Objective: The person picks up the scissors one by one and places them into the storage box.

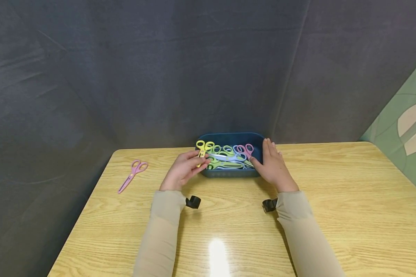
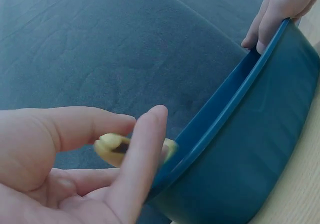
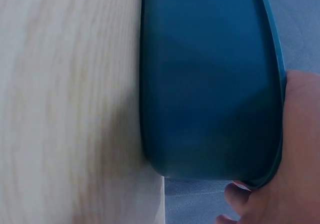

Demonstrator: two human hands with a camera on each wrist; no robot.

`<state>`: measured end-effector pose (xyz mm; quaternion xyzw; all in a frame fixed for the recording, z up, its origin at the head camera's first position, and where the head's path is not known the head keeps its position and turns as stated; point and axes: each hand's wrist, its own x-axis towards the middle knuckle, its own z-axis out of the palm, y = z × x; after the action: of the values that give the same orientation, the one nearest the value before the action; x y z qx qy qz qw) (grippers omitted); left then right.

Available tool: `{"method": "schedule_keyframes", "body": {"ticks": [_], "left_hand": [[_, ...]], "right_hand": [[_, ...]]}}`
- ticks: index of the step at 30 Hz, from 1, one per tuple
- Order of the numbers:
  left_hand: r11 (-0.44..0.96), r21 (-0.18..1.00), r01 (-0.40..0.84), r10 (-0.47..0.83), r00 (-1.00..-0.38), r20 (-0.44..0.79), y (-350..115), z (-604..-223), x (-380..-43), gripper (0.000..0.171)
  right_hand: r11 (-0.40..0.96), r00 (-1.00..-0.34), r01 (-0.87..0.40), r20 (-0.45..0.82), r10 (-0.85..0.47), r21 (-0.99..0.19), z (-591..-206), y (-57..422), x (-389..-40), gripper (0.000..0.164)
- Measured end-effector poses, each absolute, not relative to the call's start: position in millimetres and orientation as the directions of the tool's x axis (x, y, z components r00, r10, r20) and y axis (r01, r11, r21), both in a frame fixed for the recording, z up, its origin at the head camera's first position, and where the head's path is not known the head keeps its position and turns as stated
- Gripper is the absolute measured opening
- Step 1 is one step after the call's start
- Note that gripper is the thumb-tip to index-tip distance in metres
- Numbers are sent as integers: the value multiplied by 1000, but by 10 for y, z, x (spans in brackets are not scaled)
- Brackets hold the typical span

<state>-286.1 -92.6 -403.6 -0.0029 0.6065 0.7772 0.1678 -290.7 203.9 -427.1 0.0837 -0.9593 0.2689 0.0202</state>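
Observation:
My left hand (image 1: 183,169) pinches a pair of yellow scissors (image 1: 202,152) between thumb and fingers, handle loops upward, over the left end of a dark blue plastic bin (image 1: 228,174). In the left wrist view the yellow scissors (image 2: 112,149) show partly, between the fingers beside the rim. My right hand (image 1: 275,166) grips the bin's right end, its thumb over the rim and its other fingers along the outer side. Inside the bin lie several scissors, among them green scissors (image 1: 225,166), blue scissors (image 1: 228,157) and pink scissors (image 1: 250,151).
Pink scissors (image 1: 133,175) lie alone on the left of the wooden table (image 1: 228,227), loops pointing away. A dark cloth partition (image 1: 194,77) rises right behind the table's far edge and the bin. A patterned green and beige surface (image 1: 402,119) stands at the right.

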Motion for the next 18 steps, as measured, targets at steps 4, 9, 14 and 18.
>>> {"method": "schedule_keyframes", "body": {"ticks": [4, 9, 14, 18], "left_hand": [[-229, 938, -260, 236, -950, -206, -889, -4045, -2852, 58], [-209, 952, -223, 165, -968, -191, -814, -4078, -2842, 48], [-126, 974, -186, 96, -980, -174, -739, -4060, -2827, 42], [-48, 987, -154, 91, -985, -149, -698, -4052, -2838, 43]], "right_hand": [[841, -985, -173, 85, -150, -513, -4274, 2037, -2911, 85], [839, -985, -174, 90, -148, -516, -4268, 2032, -2911, 85], [838, -984, -176, 90, -151, -516, -4268, 2031, -2910, 86], [840, -985, -175, 91, -149, -514, -4276, 2038, -2909, 86]]}}
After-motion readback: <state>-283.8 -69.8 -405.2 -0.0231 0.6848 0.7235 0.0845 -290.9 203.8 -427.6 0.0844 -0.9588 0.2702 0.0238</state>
